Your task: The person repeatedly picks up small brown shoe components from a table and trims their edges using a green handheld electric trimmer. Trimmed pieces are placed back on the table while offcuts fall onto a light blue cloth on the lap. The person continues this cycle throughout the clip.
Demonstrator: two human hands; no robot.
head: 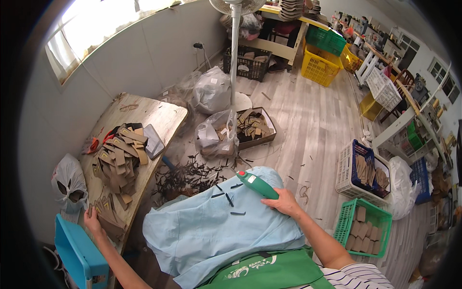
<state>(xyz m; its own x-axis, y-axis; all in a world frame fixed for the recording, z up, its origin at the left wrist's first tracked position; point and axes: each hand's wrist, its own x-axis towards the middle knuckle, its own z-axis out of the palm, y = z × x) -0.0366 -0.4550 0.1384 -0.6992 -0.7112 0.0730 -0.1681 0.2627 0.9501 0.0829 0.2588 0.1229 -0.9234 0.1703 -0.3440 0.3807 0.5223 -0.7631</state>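
My right hand (283,202) is closed around a green handheld power tool (258,183) with a red button, its tip pointing up and left above a light blue cloth (223,231) over my lap. Several dark cut scraps (229,199) lie on the cloth. At the table's near end, my left hand (94,222) touches a row of brown fabric pieces (110,220); whether its fingers grip one I cannot tell. Farther up the wooden table (166,112) is a heap of similar brown pieces (119,159), some with yellow marks, beside a grey flat tray (154,141).
A blue plastic bin (77,253) stands left of the table. Dark scraps (191,177) litter the floor near a cardboard box (256,126) of brown pieces and a fan's pole (235,54). At right are a green crate (386,234) and a white crate (343,177).
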